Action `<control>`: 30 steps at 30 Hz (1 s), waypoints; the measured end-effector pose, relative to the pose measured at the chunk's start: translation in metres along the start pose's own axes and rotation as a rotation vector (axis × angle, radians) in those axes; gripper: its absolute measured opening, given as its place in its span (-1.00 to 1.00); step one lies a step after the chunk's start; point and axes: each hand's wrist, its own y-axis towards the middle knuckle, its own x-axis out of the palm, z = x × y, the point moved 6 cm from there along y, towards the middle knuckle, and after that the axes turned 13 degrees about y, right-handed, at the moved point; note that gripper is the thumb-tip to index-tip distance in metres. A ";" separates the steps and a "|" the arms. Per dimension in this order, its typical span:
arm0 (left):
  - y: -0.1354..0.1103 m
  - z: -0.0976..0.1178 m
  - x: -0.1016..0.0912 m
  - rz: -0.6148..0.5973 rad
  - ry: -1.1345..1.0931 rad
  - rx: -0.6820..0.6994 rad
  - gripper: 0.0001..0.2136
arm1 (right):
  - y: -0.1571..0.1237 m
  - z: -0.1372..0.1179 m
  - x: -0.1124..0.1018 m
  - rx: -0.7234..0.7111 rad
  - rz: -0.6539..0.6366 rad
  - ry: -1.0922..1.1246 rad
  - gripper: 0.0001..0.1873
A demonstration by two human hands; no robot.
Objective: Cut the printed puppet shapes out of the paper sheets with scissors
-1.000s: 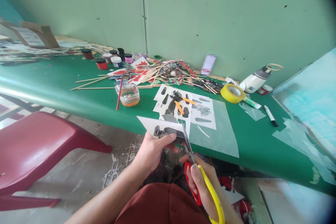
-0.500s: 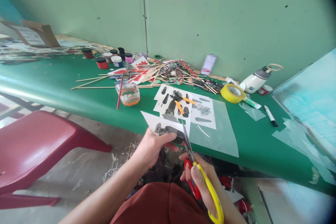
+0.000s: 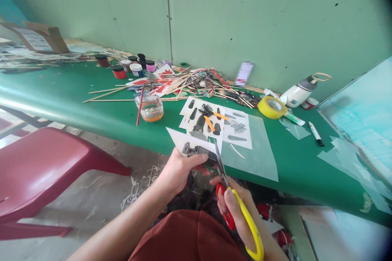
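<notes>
Above the table's front edge, my left hand (image 3: 183, 167) pinches a piece of white paper (image 3: 200, 143) printed with a black shape like a handle. My right hand (image 3: 237, 202) is closed around scissors (image 3: 241, 208) with one yellow and one red handle loop. Their blades point up and away from me, at the right edge of the held paper. Just beyond lie printed sheets (image 3: 237, 132) with dark shapes, and orange-handled pliers (image 3: 210, 123) rest on top of them. A thin white paper strip (image 3: 238, 151) lies on a translucent sheet (image 3: 263, 151).
On the green table (image 3: 113, 120) stand a water jar (image 3: 151, 109) with a brush, paint pots (image 3: 119, 71) and piled sticks (image 3: 186, 81). To the right are yellow tape (image 3: 272, 107), a white bottle (image 3: 298, 91) and a marker (image 3: 316, 133). A red chair (image 3: 55, 163) stands at left.
Both hands, with the paper and the scissors, have shifted slightly to the right in view. The scissor blades look a little closer together. Things on the table stay in place.
</notes>
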 end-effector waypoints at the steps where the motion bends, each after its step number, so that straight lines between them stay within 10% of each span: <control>1: 0.000 0.000 0.000 -0.003 0.001 0.002 -0.84 | 0.000 0.001 -0.001 0.001 0.002 -0.012 -0.35; 30: 0.014 -0.001 -0.015 -0.101 0.097 -0.103 -0.79 | -0.004 -0.002 -0.005 0.023 -0.019 -0.050 -0.36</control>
